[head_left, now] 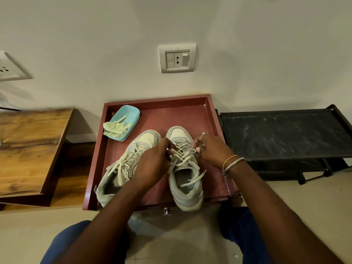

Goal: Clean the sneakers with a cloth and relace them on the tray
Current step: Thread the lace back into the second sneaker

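Left hand [152, 164] and right hand [213, 151] pinch sneaker [185, 187] laces [182, 156].

- I am bending over the right sneaker [185, 189]; it is standing on the red tray [181, 115], toe to the wall and heel hanging over the near rim.
- My left hand [152, 164] is pinching the lace [182, 155] on the shoe's left side, fingers curled in.
- My right hand [213, 151] is pinching the same lace on the opposite side; bangles [231, 162] are sitting on that wrist.
- The left sneaker [122, 168] is lying just beside, angled, its laces loose.
- A pale cloth [117, 127] is spilling from a blue dish [131, 113] in the tray's far left corner.
- A wooden table [28, 149] is flanking the tray on the left and a black rack [285, 134] on the right.
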